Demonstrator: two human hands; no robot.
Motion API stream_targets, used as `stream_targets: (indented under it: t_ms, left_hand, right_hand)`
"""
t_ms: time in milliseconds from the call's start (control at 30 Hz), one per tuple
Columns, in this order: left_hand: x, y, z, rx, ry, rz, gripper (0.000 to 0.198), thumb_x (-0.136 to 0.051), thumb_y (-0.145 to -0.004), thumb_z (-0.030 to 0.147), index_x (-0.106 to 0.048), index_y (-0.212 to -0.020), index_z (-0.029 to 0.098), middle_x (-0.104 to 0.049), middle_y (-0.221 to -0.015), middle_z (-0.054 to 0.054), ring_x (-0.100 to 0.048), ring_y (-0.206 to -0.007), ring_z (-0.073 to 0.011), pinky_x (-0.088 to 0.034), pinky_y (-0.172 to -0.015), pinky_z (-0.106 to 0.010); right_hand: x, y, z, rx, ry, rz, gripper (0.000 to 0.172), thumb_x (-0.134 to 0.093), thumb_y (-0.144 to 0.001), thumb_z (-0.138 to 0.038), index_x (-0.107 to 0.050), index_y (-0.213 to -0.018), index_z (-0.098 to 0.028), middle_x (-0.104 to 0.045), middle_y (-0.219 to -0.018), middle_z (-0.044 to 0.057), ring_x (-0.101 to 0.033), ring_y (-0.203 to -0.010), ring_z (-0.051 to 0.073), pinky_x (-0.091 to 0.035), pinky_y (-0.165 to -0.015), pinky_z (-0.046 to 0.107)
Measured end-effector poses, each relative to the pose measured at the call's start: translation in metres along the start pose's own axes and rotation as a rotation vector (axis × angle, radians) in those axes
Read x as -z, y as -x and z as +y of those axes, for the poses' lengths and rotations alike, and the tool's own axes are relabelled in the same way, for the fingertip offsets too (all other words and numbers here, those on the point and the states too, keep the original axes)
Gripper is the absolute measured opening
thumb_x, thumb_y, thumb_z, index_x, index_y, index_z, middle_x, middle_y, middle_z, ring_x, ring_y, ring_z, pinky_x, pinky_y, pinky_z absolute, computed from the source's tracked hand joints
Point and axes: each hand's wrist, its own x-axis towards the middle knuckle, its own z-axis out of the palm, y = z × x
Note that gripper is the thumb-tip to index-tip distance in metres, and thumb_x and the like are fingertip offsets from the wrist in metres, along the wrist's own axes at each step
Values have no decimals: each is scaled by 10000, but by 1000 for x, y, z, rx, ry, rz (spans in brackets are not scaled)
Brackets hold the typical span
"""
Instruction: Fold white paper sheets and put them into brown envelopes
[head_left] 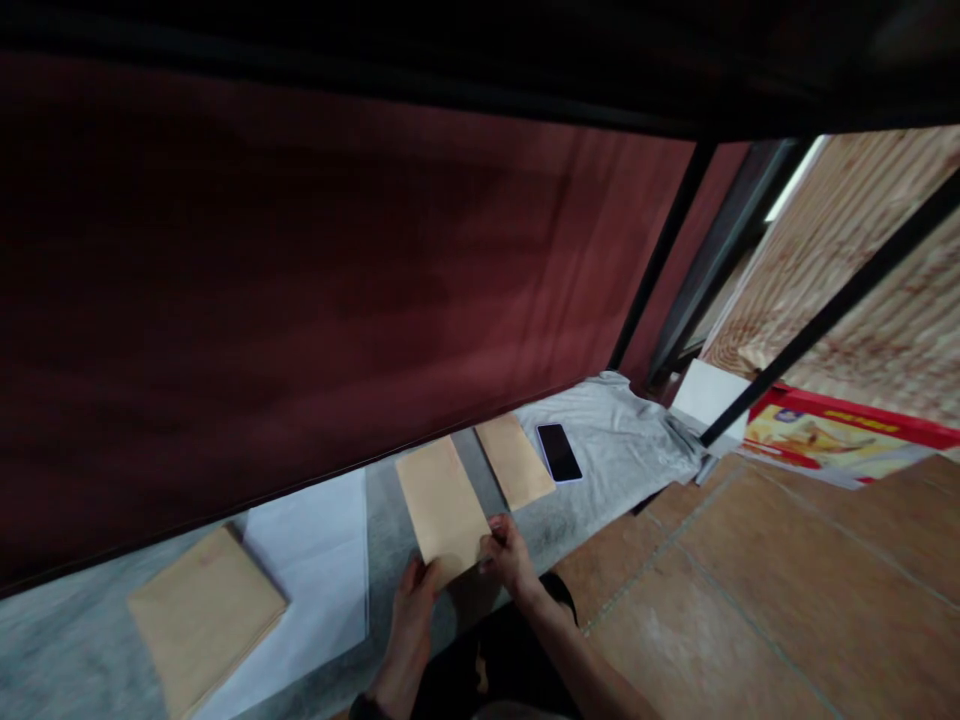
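Observation:
A flat tan paper envelope [442, 500] is held by its near end over the grey shelf surface. My left hand [413, 600] grips its near left corner, thumb on top. At the near right edge, my right hand [507, 552] pinches the same envelope. Just right of it lies a second tan envelope [516, 460], apart from both hands. A stack of tan envelopes [206, 610] rests to the left, partly on white paper sheets [319, 560].
A smartphone [559, 453] lies right of the envelopes, near a rumpled grey cloth [630, 430]. Dark red panelling [337, 280] rises behind the shelf. Black metal posts [667, 250] stand at the right, with a red and yellow box [832, 435] beyond them above the tiled floor [720, 590].

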Motion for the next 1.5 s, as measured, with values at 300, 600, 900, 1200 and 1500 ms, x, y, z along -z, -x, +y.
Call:
stream_targets:
  t_ms: [300,600,900,1200,1500]
  left_hand:
    - [-8,9,-2,-41,18,-159,470,-816,-586,455,-732,-967,194,-763,-1055,-100,-711,-910,-253,-557,-723,-336]
    - [-64,8,14,-110,-9,-314,396,-804,-632,438,-698,-892,160,-735,-872,-62,-655,-717,-153,-509,-654,-269]
    - [-143,-50,35,-71,-72,-278,211,-765,-635,254,-599,-723,158,-651,-658,-13,-595,-592,-110,-454,-595,-240]
    - [-157,-70,14,-38,-254,-234,179,-736,-696,197,-557,-692,191,-588,-559,-3,-568,-551,-134,-423,-558,-261]
    - [-157,-75,8,-79,-372,-161,209,-728,-629,184,-566,-761,179,-568,-546,51,-539,-465,-98,-405,-493,-216]
  right_hand:
    - [10,21,-6,-380,-370,-116,497,-875,-519,-551,-620,-735,-184,-646,-626,3,-610,-562,136,-551,-591,272]
    - [45,-5,-39,-244,-297,-17,402,-805,-593,-518,-606,-704,-187,-661,-647,20,-655,-616,173,-564,-644,301]
    - [95,-64,-62,-168,-115,56,385,-693,-662,-541,-613,-809,-194,-702,-712,42,-681,-635,190,-573,-614,313]
    - [144,-51,-32,-61,129,214,374,-616,-755,-527,-646,-878,-176,-636,-660,-3,-589,-544,135,-523,-526,259]
    - [144,-58,-36,47,349,237,362,-521,-837,-445,-720,-977,-177,-673,-679,27,-601,-560,174,-494,-552,275]
